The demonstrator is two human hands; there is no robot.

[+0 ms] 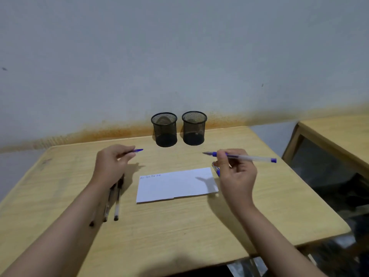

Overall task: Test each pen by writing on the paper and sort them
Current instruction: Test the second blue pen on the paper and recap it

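Right hand [235,172] pinching blue pen [245,157] near its tip; left hand [111,162] pinching cap [138,150]. Probably light, stiff, smooth; best held near tip above paper [175,186].

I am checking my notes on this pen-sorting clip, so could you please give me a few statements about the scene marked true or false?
1. The right hand holds an uncapped blue-ink clear-barrelled pen. True.
2. The left hand is empty. False: it pinches a blue pen cap.
3. Both black wire-mesh cylindrical pen cups hold pens. False: both look empty.
4. The white rectangular paper already has writing along its top left edge. True.
5. Black-ink pens lie on the light wooden table left of the paper. True.
6. The paper lies inside a cup. False: it lies flat on the table.
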